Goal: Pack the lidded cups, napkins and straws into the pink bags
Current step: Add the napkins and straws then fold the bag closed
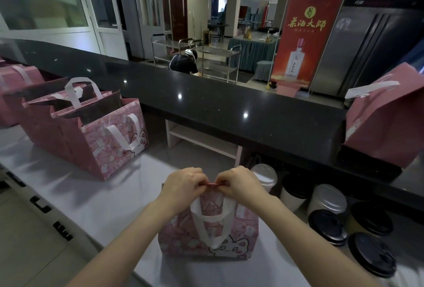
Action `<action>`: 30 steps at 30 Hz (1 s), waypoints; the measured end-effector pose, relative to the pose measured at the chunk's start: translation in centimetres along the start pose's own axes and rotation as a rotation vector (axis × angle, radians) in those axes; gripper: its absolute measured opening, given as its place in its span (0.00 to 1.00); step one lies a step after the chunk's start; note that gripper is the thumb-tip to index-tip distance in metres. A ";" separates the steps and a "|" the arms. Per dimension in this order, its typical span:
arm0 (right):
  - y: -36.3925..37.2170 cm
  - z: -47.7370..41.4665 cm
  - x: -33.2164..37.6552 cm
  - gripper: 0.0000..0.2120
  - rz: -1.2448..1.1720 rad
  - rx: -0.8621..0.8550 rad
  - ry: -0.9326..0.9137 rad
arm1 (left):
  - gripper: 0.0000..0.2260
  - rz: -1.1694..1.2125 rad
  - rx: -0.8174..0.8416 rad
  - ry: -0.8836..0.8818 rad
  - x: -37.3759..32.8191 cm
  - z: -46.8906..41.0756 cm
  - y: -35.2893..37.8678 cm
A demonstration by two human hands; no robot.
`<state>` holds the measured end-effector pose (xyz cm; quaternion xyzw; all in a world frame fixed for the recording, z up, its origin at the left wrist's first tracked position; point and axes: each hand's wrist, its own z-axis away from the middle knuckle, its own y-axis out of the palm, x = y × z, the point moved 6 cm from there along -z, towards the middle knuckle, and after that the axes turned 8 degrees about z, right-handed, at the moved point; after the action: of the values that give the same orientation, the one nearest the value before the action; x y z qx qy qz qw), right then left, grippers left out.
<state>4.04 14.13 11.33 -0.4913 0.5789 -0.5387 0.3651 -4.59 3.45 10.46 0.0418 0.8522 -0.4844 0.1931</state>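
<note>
A pink bag (206, 238) with a cartoon cat and white handles stands on the white counter in front of me. My left hand (183, 183) and my right hand (238, 183) meet above it, and both pinch its top edge together. What is inside the bag is hidden. To the right stand several lidded cups, among them a clear-lidded cup (263, 176), a white cup with a black lid (294, 191) and black-lidded cups (327, 226). No napkins or straws show.
Two more pink bags (91, 130) stand open at the left, another (13, 94) behind them. A pink bag (387, 117) leans on the raised black ledge (206, 103) at the right. A person crouches by steel carts (218, 62) beyond the ledge.
</note>
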 end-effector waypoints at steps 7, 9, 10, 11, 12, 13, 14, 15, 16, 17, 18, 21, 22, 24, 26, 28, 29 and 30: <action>0.1 -0.4 -0.6 0.12 0.011 -0.035 -0.020 | 0.06 0.000 -0.030 0.015 0.1 0.2 -1.0; 0.0 0.0 -2.2 0.18 -0.103 0.029 0.023 | 0.14 0.080 0.006 -0.046 1.4 0.6 -1.9; -0.1 0.4 -3.4 0.20 -0.188 0.065 0.066 | 0.15 0.110 0.017 -0.070 2.1 1.1 -2.4; -0.2 1.0 -4.6 0.19 -0.264 0.092 0.106 | 0.15 0.117 0.022 -0.085 2.9 1.6 -3.0; -0.3 1.7 -5.7 0.18 -0.315 0.109 0.136 | 0.14 0.113 0.025 -0.094 3.6 2.3 -3.6; -0.5 2.3 -6.8 0.17 -0.337 0.119 0.158 | 0.13 0.113 0.030 -0.107 4.4 3.0 -4.0; -0.6 2.9 -7.7 0.16 -0.337 0.128 0.169 | 0.12 0.126 0.041 -0.126 5.0 3.7 -4.4; -0.7 3.4 -8.4 0.16 -0.326 0.139 0.169 | 0.10 0.146 0.053 -0.147 5.5 4.2 -4.5; -0.8 3.8 -8.7 0.16 -0.314 0.150 0.163 | 0.09 0.173 0.057 -0.162 5.8 4.6 -4.6; -0.8 4.0 -8.8 0.16 -0.305 0.156 0.154 | 0.08 0.197 0.045 -0.170 5.9 4.9 -4.6; -0.8 4.1 -8.8 0.15 -0.298 0.152 0.149 | 0.08 0.213 0.023 -0.173 5.9 5.1 -4.6; -0.7 4.0 -8.8 0.09 -0.290 0.073 0.187 | 0.07 0.186 -0.046 -0.155 5.6 5.1 -4.6; -0.7 3.9 -8.7 0.06 -0.287 0.041 0.206 | 0.06 0.165 -0.066 -0.145 5.4 5.0 -4.5; -0.5 3.6 -8.7 0.03 -0.277 -0.016 0.236 | 0.05 0.128 -0.111 -0.150 5.1 4.9 -4.3; -0.4 3.0 -8.5 0.02 -0.257 -0.065 0.264 | 0.04 0.106 -0.165 -0.181 5.0 5.0 -4.3; -0.3 2.2 -8.2 0.02 -0.257 -0.107 0.296 | 0.04 0.098 -0.216 -0.209 5.0 5.4 -4.4; -0.2 1.7 -8.0 0.03 -0.268 -0.124 0.312 | 0.05 0.100 -0.242 -0.216 5.0 5.7 -4.5; 0.0 1.3 -7.8 0.05 -0.289 -0.141 0.324 | 0.06 0.107 -0.267 -0.220 5.1 6.1 -4.6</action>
<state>7.26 21.26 10.27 -0.5003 0.5897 -0.6157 0.1510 -8.68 -4.70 9.53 0.0080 0.8792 -0.3576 0.3147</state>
